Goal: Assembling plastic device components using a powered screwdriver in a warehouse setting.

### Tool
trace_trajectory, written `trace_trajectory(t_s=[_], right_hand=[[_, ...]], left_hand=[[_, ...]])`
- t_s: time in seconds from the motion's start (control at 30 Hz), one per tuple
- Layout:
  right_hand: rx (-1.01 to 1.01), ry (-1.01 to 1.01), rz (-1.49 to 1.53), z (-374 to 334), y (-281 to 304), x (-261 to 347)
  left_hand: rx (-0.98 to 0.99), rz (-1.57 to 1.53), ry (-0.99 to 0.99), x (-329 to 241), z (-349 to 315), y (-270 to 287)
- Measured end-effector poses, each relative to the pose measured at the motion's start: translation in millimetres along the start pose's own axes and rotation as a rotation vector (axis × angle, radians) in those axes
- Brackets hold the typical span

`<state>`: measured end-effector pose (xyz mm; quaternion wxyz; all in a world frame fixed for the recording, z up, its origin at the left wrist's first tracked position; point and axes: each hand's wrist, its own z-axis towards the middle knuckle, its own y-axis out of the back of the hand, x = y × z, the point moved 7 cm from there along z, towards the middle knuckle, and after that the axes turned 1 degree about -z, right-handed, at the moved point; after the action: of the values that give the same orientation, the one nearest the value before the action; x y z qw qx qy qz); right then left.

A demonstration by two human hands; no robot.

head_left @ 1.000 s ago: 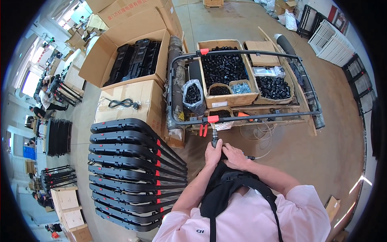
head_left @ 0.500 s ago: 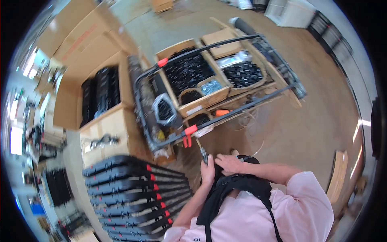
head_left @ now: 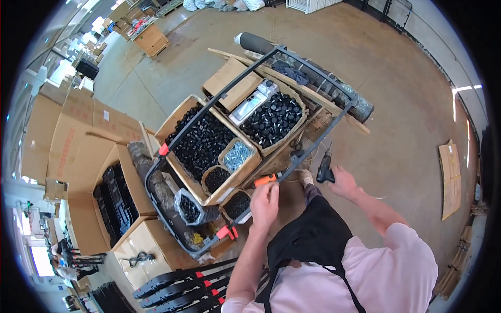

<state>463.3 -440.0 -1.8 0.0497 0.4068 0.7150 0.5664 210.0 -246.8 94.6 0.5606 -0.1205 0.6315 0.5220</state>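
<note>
My left hand (head_left: 265,202) is closed, fingers pressed together over the near bar of a dark grey tubular frame (head_left: 319,136); whatever is in them is hidden. Just beyond those fingertips lies an orange-and-black tool (head_left: 266,180). On the right, my right hand (head_left: 344,183) grips a black power screwdriver (head_left: 325,169), its thin bit pointing up and away from me. The rounded frame lies across boxes of parts and carries red clips (head_left: 225,231) at its left end. Beneath it, a wooden box holds black plastic caps (head_left: 201,141) and a small carton of silver screws (head_left: 237,155).
A second carton of black caps (head_left: 274,120) sits farther right. A clear bag of black pieces (head_left: 189,206) is at the near left. Stacked black frames (head_left: 182,284) stand by my left arm, below a large open cardboard box (head_left: 86,208). A wrapped roll (head_left: 360,109) lies behind.
The screwdriver, earlier in front of me at my hands, is now out to the right in my right hand. My left hand has risen to the frame's near bar. My view has turned.
</note>
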Motion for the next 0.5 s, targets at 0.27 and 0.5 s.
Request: trace_trajectory(t_s=[0.27,0.5], right_hand=[[-0.084,-0.049,-0.057,214,-23,-70],[0.048,-0.097,-0.038,269,-37,-93]], left_hand=[[0.150,0.666,0.015,91,208,-116],[0.683,0.949,0.357,159,231,-177]])
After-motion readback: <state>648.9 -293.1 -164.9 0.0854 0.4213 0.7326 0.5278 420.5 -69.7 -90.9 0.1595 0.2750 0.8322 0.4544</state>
